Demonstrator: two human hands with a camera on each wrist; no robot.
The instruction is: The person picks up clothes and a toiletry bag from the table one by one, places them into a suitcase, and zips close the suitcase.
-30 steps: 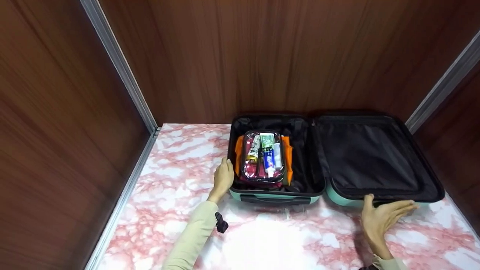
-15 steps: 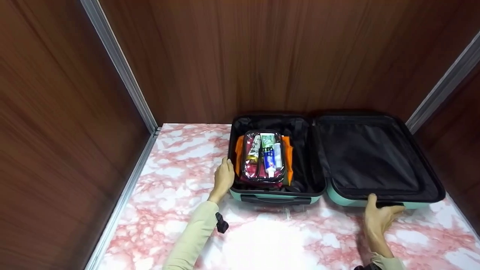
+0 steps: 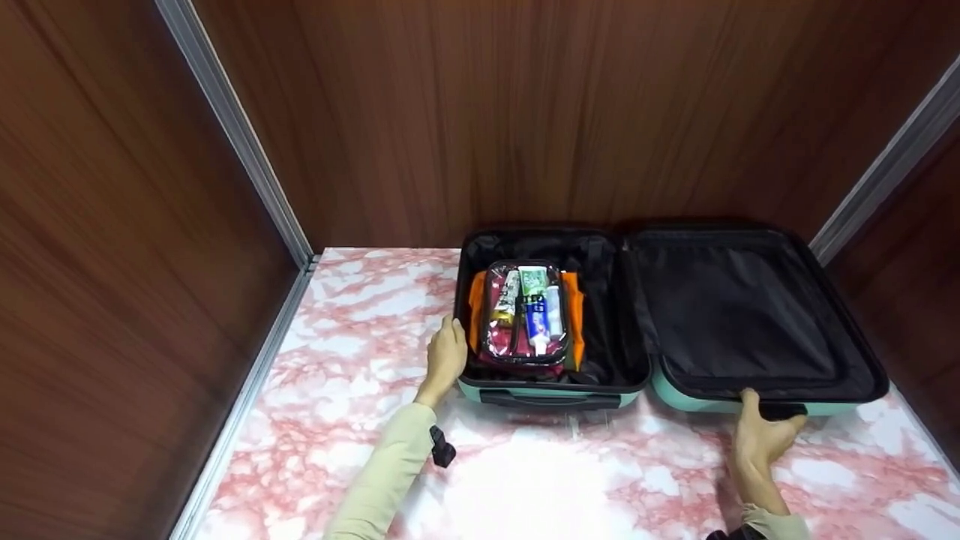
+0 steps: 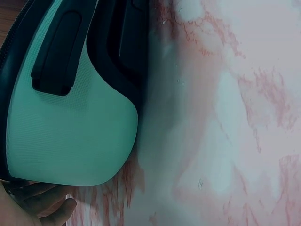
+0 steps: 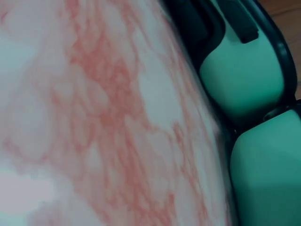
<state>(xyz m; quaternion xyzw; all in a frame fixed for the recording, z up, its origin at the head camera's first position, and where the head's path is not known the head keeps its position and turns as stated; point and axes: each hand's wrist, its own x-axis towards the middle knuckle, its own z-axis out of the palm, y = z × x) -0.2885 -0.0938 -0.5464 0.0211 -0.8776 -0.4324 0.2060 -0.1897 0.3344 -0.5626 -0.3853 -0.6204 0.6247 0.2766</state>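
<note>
A mint-green suitcase (image 3: 628,400) with black lining lies unfolded. Its left half holds a clear toiletry pouch (image 3: 525,347) with tubes inside, on top of orange cloth (image 3: 577,311) and dark red cloth. My left hand (image 3: 446,352) rests against the left outer side of that half; the left wrist view shows its fingers (image 4: 49,200) at the shell's corner. At the front edge of the right half, the lid (image 3: 742,315), my right hand (image 3: 761,439) grips the rim by the black handle (image 3: 782,411), thumb on top and fingers lower, partly hidden.
The suitcase stands on a red-and-white marbled tabletop (image 3: 360,375), close to the brown wood-grain back panel (image 3: 480,120). Side panels with metal strips (image 3: 240,135) rise left and right. The lid's right corner lies near the right panel.
My right hand, its fingers spread at first, has closed in on the lid's front edge at the handle. My left hand and the suitcase have stayed put.
</note>
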